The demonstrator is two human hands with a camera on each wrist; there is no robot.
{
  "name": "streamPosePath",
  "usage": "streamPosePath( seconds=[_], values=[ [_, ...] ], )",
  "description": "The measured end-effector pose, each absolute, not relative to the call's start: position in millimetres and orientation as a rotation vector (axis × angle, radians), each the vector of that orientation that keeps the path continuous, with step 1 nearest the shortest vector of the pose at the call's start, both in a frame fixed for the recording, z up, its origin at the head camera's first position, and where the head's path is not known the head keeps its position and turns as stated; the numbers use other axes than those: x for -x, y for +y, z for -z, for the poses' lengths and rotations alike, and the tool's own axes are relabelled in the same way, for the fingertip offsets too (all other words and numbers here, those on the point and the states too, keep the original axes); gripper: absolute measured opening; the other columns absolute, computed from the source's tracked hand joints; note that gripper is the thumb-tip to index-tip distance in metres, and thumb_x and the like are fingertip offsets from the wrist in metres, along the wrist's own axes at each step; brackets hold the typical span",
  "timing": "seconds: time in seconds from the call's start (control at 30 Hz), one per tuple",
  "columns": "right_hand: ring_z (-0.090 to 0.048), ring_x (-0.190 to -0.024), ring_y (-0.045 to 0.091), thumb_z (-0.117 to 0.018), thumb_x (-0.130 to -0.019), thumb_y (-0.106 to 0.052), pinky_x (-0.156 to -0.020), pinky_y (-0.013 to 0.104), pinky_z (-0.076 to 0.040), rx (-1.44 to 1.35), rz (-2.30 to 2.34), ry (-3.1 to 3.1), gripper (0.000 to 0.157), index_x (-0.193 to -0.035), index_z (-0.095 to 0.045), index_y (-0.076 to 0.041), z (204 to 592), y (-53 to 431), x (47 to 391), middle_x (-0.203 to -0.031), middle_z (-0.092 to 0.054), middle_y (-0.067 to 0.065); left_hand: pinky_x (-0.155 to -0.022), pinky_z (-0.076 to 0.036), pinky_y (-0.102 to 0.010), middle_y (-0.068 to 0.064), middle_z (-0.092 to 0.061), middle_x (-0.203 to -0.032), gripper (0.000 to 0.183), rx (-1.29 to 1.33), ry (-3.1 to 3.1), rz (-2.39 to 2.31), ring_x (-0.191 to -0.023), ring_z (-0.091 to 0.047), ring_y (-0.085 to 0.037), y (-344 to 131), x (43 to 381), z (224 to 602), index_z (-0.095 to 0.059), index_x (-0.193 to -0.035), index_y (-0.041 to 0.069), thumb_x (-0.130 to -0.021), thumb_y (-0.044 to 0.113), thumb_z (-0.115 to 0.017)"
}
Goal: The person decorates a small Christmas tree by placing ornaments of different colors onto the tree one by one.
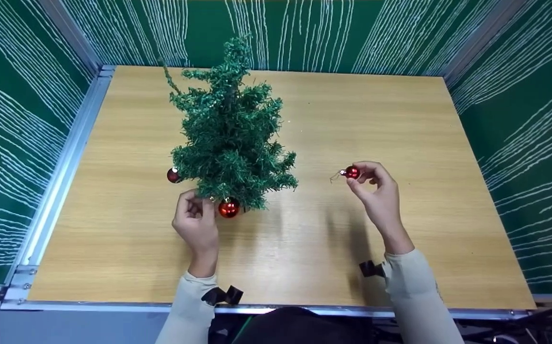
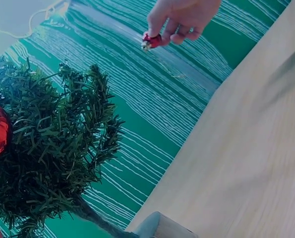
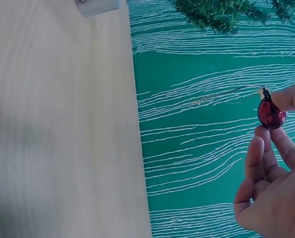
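Observation:
A small artificial Christmas tree [image 1: 230, 124] stands left of centre on the table. My left hand [image 1: 196, 227] is at its lowest front branches, thumb and forefinger pinching a branch tip partly hidden by the needles. Just right of those fingers hangs a shiny red bauble [image 1: 228, 208]; a darker red bauble [image 1: 174, 175] hangs at the tree's left side. Out to the right, my right hand [image 1: 381, 198] pinches a small red bauble [image 3: 271, 114] between thumb and fingertips, raised above the table. Its metal cap and thin string loop [image 3: 226, 94] point left, toward the tree.
The wooden table [image 1: 424, 143] is bordered by a metal frame [image 1: 61, 177]. Green panels with white streaks [image 1: 300, 36] rise behind and at both sides. In the left wrist view the tree's thin trunk meets a pale base [image 2: 167, 228]. One bare twig [image 1: 168, 76] sticks up at upper left.

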State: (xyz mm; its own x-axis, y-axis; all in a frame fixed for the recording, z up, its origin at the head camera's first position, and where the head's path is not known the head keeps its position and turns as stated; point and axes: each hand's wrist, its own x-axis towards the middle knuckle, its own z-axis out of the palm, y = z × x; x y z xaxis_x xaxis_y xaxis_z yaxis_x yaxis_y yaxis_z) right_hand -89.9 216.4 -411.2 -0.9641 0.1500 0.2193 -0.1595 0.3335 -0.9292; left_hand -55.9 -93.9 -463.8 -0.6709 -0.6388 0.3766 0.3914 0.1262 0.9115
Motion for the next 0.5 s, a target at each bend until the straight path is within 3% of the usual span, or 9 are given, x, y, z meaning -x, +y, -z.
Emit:
streamPosePath(
  seconds=[0.3,0.5],
  values=[
    [-0.054,-0.079,0.010,-0.070,-0.083,0.010,-0.077,0.025,-0.037,-0.016,-1.798,-2.251,0.029,-0.111,-0.061,0.012,398.5,212.5,83.8,-0.086,-0.060,-0.007,-0.046,-0.041,-0.019,0.003,-0.059,-0.065,0.008,-0.241,-1.631,1.645,-0.051,-0.051,-0.008,-95.1,56.1,465.6,-0.063,-0.084,-0.006,-0.079,-0.008,-0.057],
    [-0.054,-0.079,0.010,-0.071,-0.082,0.010,-0.078,0.025,-0.037,-0.051,-1.792,-2.224,0.031,-0.111,-0.062,0.010,408.6,216.2,87.9,-0.087,-0.061,-0.006,-0.046,-0.039,-0.018,0.004,-0.058,-0.064,0.010,-0.269,-1.621,1.634,-0.051,-0.050,-0.008,-93.1,53.3,467.0,-0.063,-0.081,0.001,-0.079,-0.008,-0.058]
  ],
)
